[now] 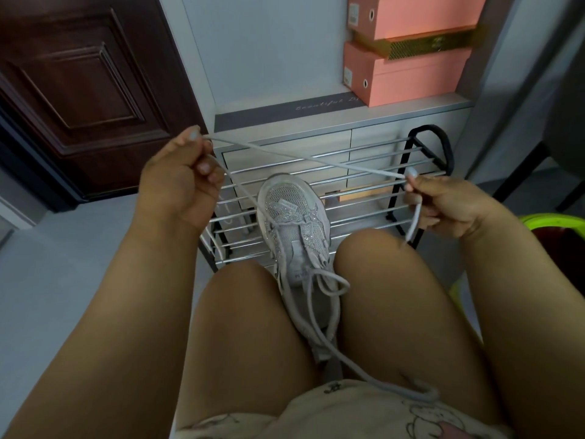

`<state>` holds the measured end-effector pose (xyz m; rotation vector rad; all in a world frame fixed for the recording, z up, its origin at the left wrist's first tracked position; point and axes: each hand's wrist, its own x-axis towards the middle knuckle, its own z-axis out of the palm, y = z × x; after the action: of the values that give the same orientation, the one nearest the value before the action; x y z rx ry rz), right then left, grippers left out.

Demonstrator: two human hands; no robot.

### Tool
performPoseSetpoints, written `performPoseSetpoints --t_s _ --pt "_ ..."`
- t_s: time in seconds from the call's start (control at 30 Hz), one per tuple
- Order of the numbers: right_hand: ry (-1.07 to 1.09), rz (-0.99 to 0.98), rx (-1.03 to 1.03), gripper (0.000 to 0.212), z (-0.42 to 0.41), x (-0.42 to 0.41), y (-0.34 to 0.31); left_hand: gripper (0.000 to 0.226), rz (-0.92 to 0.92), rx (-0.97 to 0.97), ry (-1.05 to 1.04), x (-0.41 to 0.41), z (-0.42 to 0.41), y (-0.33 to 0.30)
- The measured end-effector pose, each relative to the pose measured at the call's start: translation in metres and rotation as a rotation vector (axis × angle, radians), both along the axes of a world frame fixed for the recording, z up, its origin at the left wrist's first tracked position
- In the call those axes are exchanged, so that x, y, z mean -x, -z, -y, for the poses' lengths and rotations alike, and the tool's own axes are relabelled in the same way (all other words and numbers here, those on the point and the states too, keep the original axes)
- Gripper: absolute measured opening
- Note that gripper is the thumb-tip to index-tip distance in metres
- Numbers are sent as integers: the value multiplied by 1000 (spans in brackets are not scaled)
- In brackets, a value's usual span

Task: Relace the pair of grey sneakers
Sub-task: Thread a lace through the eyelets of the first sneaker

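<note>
One grey sneaker (pixel 292 223) with glittery mesh sits wedged between my thighs, toe pointing away. Its pale grey lace (pixel 304 160) is stretched taut in the air above it between my two hands. My left hand (pixel 180 182) grips one part of the lace at upper left, with a strand running down from it to the sneaker. My right hand (pixel 443 204) pinches the other part at right, the lace tip dangling below it. Loose lace loops (pixel 329 286) lie over the sneaker's tongue and trail onto my lap. No second sneaker is in sight.
A metal-bar shoe rack (pixel 357 198) with black end frames stands right in front of my knees. Pink shoe boxes (pixel 408 74) are stacked on the grey cabinet behind. A dark wooden door (pixel 82 90) is at left, a green plastic stool (pixel 557 226) at right.
</note>
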<state>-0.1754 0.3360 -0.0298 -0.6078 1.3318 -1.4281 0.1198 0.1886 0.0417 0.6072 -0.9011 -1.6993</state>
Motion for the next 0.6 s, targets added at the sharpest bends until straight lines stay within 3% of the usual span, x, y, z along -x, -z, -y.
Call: performPoseSetpoints --t_s 0.1,0.23,0.33,0.4,0.5,0.6 --pt "-14 171 39 27 2 -5 2 16 130 42 -44 2 0 5" --pt "-82 485 248 15 11 -34 -6 10 768 315 -179 10 -18 9" --pt "-77 621 341 14 15 -50 -17 9 892 413 -133 20 -48 15" --pt "-63 536 360 12 16 -60 -25 12 915 356 51 28 -66 20" --pt "-44 258 356 13 16 -81 -31 12 896 232 338 37 -81 23" --pt "-4 67 375 11 17 -94 -33 17 879 280 429 40 -84 25"
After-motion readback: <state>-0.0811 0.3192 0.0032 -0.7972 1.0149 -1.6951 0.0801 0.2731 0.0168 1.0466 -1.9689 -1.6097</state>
